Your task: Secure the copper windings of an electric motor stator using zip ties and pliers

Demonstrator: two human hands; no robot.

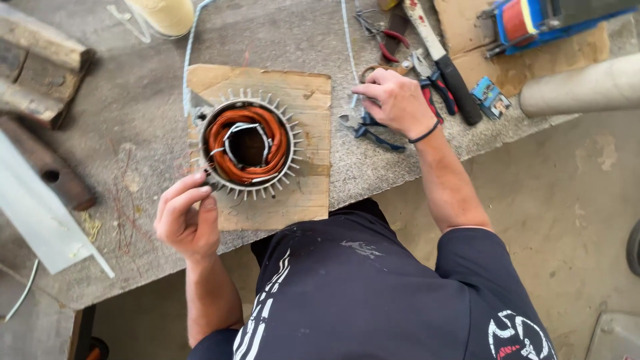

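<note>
Motor stator (248,145), copper-wound, finned: on wooden board (280,143), grey surface (127,120). Left hand (185,217): fingers curled, touching stator's near rim, apparently pinching a wire end. Right hand (395,101): loosely curled over blue-handled pliers (373,130), grip unclear. Red-handled pliers (437,90) alongside.

A grey stone-topped workbench (133,120) carries a square wooden board (310,133) just right of the left fingers (183,197) — pliers and cutters (380,130) lie under the right fingers (367,93), a black-handled knife (443,63) just beyond them.
</note>
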